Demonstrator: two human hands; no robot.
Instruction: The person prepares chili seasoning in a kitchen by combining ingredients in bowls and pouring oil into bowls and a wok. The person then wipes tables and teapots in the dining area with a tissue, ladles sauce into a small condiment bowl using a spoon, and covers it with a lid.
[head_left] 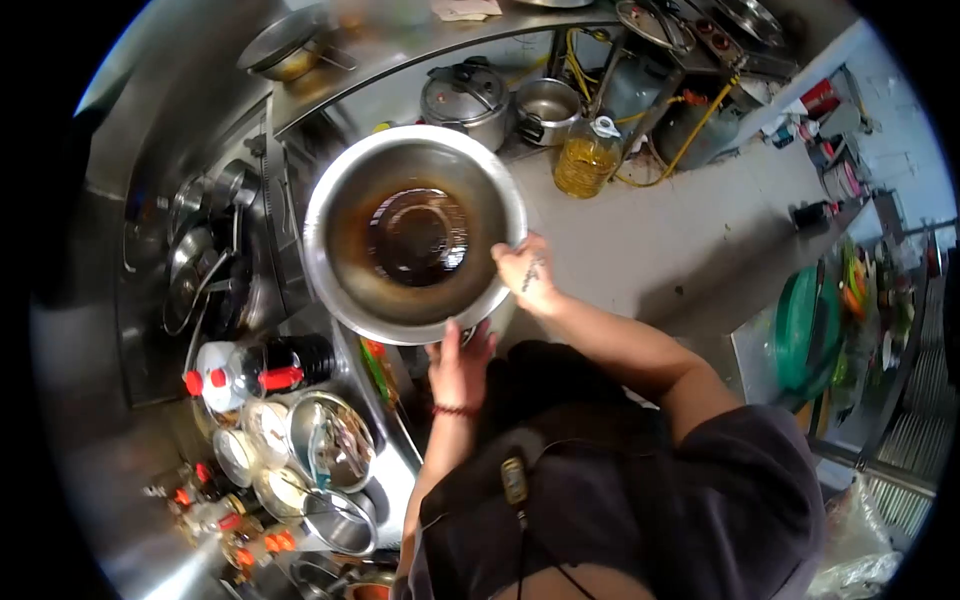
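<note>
A large, wide metal basin (335,200) is held up in front of me, with a dark brown bottom that shines; I cannot tell whether liquid or staining makes that colour. My right hand (528,275) grips its right rim, thumb over the edge and the other fingers hidden behind. At the near rim, my left hand (462,362), with a beaded bracelet at the wrist, has its thumb against the edge and its fingers partly beneath the basin.
Left of me, a counter carries bottles with red caps (285,365) and several metal bowls (335,520). Beyond the basin stand a pressure cooker (465,103), a pot (548,108) and a jug of yellow oil (585,165). A green basin (800,330) is at right.
</note>
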